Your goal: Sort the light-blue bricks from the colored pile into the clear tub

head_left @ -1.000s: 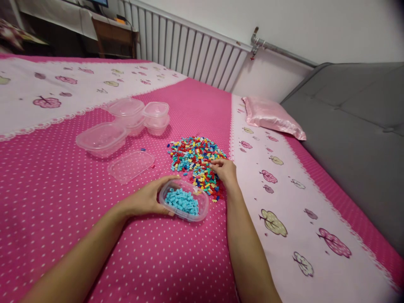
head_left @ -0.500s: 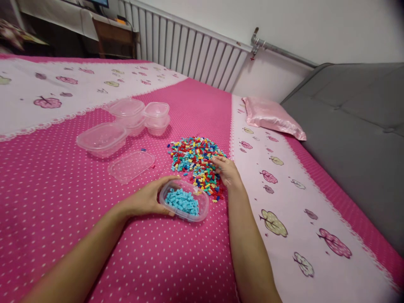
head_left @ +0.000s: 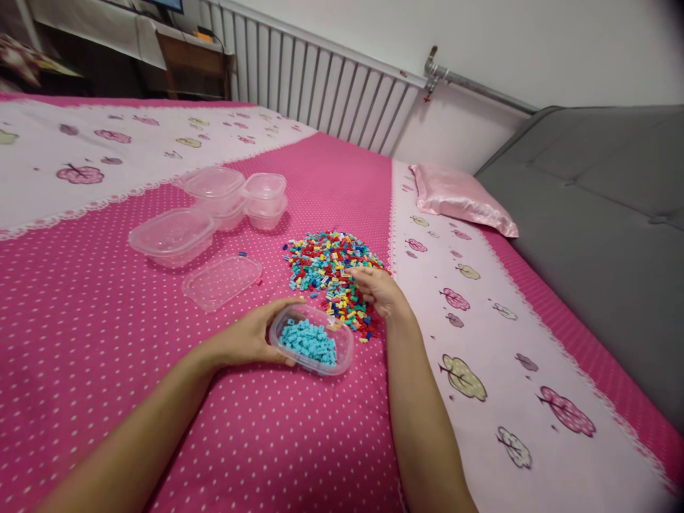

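A small clear plastic tub [head_left: 342, 360] holds a heap of light-blue toy bricks [head_left: 308, 342]. My left hand [head_left: 256, 333] is shut on its left end, thumb on the near side and fingers on the far side. Beyond the tub lies a loose pile of small mixed-colour bricks [head_left: 325, 260], red, yellow, blue, green and white. My right hand [head_left: 382, 291] is over the right part of this pile, fingers pointing left and a little apart. No brick can be made out in it; its palm is partly hidden.
A clear lid [head_left: 221, 281] lies flat left of the pile, with a stray dark-blue brick and a red one beside it. Several lidded clear tubs [head_left: 174, 235] stand farther back on the pink dotted bedspread [head_left: 107, 320]. A pink pillow [head_left: 459, 196] rests by the grey headboard [head_left: 598, 214].
My right hand has shifted slightly left over the pile, and its fingers look more spread. My left hand and the tub have stayed in place.
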{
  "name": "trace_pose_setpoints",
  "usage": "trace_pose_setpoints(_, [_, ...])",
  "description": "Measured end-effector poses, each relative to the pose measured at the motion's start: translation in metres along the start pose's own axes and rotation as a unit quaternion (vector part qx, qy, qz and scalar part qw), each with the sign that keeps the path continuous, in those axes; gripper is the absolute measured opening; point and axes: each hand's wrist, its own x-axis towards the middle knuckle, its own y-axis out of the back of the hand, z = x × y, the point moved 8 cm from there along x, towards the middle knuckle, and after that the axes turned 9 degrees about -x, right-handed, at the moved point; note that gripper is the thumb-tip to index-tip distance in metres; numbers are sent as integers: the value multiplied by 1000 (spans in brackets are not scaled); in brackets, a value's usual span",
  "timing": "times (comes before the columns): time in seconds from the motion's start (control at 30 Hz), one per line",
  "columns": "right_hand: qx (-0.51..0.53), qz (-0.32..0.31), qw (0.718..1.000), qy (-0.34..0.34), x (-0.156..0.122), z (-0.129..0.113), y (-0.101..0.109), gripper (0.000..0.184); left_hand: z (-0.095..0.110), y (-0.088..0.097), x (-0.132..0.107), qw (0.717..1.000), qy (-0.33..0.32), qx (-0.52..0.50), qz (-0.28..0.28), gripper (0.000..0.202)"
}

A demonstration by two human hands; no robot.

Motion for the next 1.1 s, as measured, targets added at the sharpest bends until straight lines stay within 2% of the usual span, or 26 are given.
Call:
trace_pose_setpoints(0.07, [-165, 5, 985, 49, -2, -5, -4, 12, 1, 0, 0, 1000, 0, 1, -1, 91])
trace_pose_setpoints(0.2, [-418, 58, 903, 75, -3, -10, -4, 17, 2, 0, 1, 1000, -2, 6, -1, 93])
trace_pose_setpoints(0.3, [-495, 75, 862, 84, -4, -14, -4, 23, 1, 0, 1, 1000, -4, 11, 3, 93])
trace_pose_setpoints(0.43, [-539, 101, 834, 67, -6, -17, 1, 25, 1, 0, 0, 1000, -2, 6, 2, 93])
trace_pose_setpoints(0.63, [-554, 69, 826, 77, -6, -18, -7, 25, 1, -1, -1, 1000, 0, 2, -1, 93])
trace_pose_setpoints(0.87, [-572, 62, 814, 74, -6, -17, -11, 23, 1, 0, 0, 1000, -6, 10, -2, 91])
trace_pose_setpoints(0.97, [-549, 65, 829, 78, -6, -16, -10, 23, 2, 0, 0, 1000, -5, 13, -3, 90])
trace_pose_setpoints(1.1, [-452, 46, 884, 106, -3, -16, -8, 22, 1, 0, 0, 1000, -4, 11, 1, 91])
